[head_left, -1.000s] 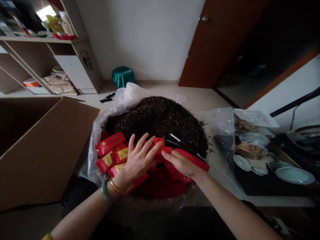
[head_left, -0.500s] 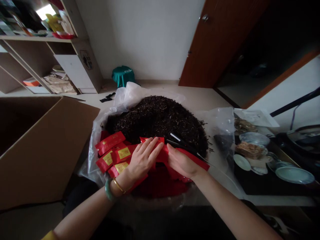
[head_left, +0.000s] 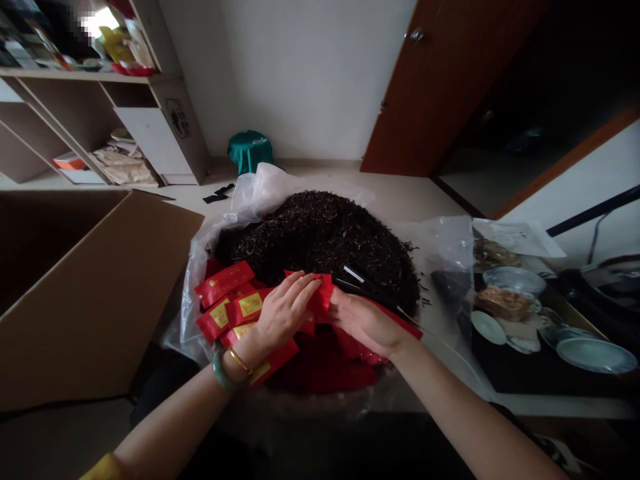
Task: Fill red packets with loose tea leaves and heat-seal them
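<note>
A heap of dark loose tea leaves lies in a clear plastic bag in front of me. Small red packets with yellow labels are piled at its near left edge. My left hand, with a green bangle at the wrist, has its fingers curled on a red packet at the middle. My right hand pinches the same packet from the right side. Black and red flat bags lie just behind my right hand.
An open cardboard box stands at the left. Shelves line the far left wall, a green bag sits by the wall, and a brown door is behind. Plates and bowls crowd a dark tray at the right.
My left hand went from spread flat over the packets to curled onto one red packet. My right hand closed in on it, and both now hold it together.
</note>
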### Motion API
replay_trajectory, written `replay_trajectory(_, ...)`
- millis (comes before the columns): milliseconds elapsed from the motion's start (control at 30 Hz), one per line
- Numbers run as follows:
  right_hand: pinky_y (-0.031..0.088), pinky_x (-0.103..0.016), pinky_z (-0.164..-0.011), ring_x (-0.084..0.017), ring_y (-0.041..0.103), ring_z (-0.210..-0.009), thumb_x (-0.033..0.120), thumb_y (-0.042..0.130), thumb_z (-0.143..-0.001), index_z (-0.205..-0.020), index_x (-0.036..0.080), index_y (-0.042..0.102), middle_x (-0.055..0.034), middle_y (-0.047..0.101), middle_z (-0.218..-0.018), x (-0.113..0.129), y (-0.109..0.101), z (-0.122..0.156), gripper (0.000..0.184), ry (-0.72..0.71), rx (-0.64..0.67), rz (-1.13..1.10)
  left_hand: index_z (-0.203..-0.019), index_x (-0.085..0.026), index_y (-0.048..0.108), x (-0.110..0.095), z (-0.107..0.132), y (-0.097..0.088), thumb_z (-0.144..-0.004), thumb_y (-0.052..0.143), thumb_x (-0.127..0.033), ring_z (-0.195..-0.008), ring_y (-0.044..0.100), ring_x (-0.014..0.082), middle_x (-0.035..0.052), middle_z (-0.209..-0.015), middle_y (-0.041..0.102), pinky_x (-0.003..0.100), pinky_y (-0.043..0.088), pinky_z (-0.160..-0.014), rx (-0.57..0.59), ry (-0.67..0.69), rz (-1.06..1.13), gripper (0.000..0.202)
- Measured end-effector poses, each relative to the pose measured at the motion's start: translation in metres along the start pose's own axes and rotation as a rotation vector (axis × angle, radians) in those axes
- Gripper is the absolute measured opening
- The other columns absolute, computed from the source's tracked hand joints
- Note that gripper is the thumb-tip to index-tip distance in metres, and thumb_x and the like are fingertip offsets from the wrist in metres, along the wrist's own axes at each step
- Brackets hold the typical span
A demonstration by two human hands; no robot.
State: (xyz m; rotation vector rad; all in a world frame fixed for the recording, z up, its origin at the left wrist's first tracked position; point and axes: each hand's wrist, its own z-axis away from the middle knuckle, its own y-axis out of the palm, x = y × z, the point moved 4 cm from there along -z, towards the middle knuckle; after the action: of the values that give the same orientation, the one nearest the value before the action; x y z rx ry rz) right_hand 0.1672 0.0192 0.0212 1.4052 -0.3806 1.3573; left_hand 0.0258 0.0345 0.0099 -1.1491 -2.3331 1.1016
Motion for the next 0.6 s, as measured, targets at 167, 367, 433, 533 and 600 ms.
replay_trajectory(167,0.024,-0.049,-0.115,-0.026,0.051,-0.127,0.059,0.068,-0.074,-0.108,0.022,0.07,-0.0089,0.062,-0.13,0.027,-0.001,0.019,0.05,-0.047,-0.042,0.142,-0.129,-0.016,0.047,0.01,-0.005,-0.006,-0.084,0.058,-0.017,-0.112,0.059,0.0259,0.0125,-0.118,0.064,0.041,0.052,-0.095,-0.064,-0.11,0.056,0.047)
replay_trajectory(367,0.033,-0.049,-0.111,-0.025,0.058,-0.12,0.061,0.053,-0.084,-0.114,0.023,0.066,-0.0095,0.065,-0.126,0.055,-0.03,0.018,0.05,-0.163,-0.126,0.191,-0.12,-0.02,0.053,0.028,-0.007,-0.013,-0.068,0.07,-0.009,-0.104,0.062,0.0253,0.0087,-0.112,0.065,0.041,0.056,-0.089,-0.193,-0.34,0.14,0.056)
replay_trajectory(433,0.038,-0.049,-0.108,-0.025,0.057,-0.121,0.054,0.053,-0.086,-0.117,0.024,0.064,-0.0096,0.063,-0.128,0.049,-0.048,-0.002,0.045,-0.192,-0.216,0.32,-0.117,-0.021,0.054,0.036,-0.007,-0.015,-0.066,0.071,-0.009,-0.102,0.062,0.0242,0.0073,-0.11,0.064,0.038,0.058,-0.084,-0.224,-0.417,0.173,0.055)
replay_trajectory(533,0.04,-0.048,-0.107,-0.027,0.052,-0.126,0.041,0.061,-0.082,-0.124,0.023,0.06,-0.0104,0.059,-0.134,0.032,-0.067,-0.049,0.046,-0.191,-0.293,0.687,-0.114,-0.021,0.055,0.05,-0.005,-0.016,-0.066,0.072,-0.013,-0.096,0.063,0.0216,0.0056,-0.106,0.064,0.033,0.061,-0.075,-0.296,-0.514,0.214,0.051)
replay_trajectory(600,0.036,-0.047,-0.109,-0.028,0.044,-0.133,0.031,0.066,-0.077,-0.133,0.022,0.053,-0.0113,0.05,-0.142,0.021,-0.066,-0.085,0.058,-0.216,-0.246,1.029,-0.113,-0.021,0.055,0.058,-0.004,-0.017,-0.067,0.073,-0.016,-0.094,0.063,0.0204,0.0052,-0.104,0.063,0.031,0.061,-0.071,-0.353,-0.557,0.236,0.05)
